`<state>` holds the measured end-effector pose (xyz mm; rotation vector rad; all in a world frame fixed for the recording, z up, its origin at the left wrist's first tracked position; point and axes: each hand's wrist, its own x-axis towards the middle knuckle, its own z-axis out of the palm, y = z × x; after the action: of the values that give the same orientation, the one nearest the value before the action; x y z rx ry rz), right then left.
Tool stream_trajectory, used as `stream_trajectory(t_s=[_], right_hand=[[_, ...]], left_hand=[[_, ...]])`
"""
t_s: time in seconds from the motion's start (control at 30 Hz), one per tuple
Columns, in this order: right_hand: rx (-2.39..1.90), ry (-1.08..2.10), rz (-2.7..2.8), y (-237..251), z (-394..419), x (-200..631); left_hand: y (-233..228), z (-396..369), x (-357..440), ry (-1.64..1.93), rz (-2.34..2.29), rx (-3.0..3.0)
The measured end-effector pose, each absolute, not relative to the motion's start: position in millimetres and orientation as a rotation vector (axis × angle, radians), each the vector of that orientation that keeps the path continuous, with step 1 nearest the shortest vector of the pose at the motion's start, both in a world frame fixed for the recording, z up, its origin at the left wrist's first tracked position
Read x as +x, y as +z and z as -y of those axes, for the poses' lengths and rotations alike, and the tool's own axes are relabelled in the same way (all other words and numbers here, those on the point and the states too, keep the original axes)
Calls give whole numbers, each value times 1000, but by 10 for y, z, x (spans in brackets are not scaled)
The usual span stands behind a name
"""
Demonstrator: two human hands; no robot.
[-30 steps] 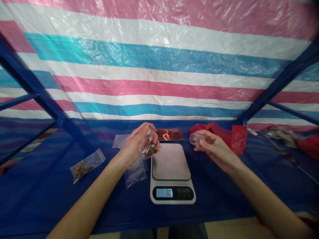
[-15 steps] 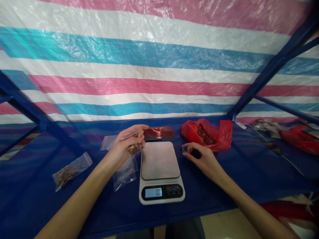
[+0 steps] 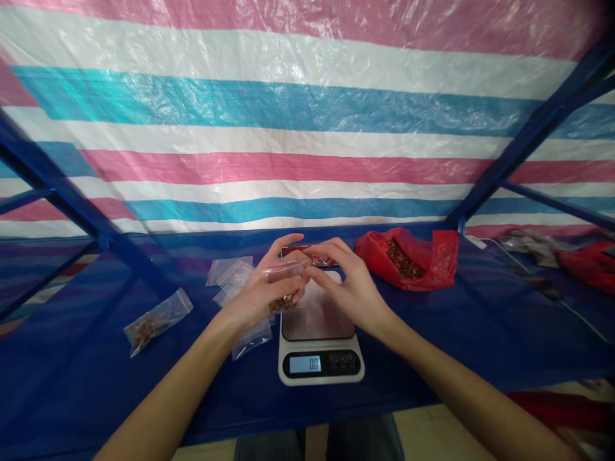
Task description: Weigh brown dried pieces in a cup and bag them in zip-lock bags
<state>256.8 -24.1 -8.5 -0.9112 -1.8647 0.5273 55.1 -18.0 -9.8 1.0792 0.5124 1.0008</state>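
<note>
Head view shows the left hand [image 3: 262, 294] with its grip clamped on a small clear bag [image 3: 283, 282] of brown pieces, held just above the far left corner of the scale [image 3: 319, 339]. The right hand [image 3: 350, 288] pinches the bag's top edge. A red bag [image 3: 408, 259] lies far right on the desk [image 3: 432, 346].

A blue table [image 3: 432, 346] carries a white kitchen scale [image 3: 319, 342] near its front edge. Left of the scale, just beside it, lie a few empty clear bags [image 3: 230, 275]; further left, well apart from it, lies a clear zip bag of brown pieces [image 3: 156, 321]. Behind the scale to the right sits an open red plastic bag [image 3: 408, 257] holding brown pieces. Far right of the scale lie a white cable [image 3: 574, 314] and another red bag [image 3: 589, 264].
</note>
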Motion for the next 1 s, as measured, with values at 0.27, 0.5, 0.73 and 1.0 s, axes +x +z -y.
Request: stream_trajectory(t_s=[0.27, 0.5, 0.73, 1.0], right_hand=[[-814, 1023, 1574, -145, 16, 2509], [-860, 1193, 1214, -269, 3, 2579], [-829, 1165, 1452, -164, -55, 2657], [-794, 1392, 1620, -258, 117, 2651]], left_hand=[[-160, 218, 679, 960, -684, 1126], [-209, 239, 826, 917, -707, 1131], [-227, 184, 779, 1270, -949, 1429], [-321, 257, 836, 1294, -924, 1395]])
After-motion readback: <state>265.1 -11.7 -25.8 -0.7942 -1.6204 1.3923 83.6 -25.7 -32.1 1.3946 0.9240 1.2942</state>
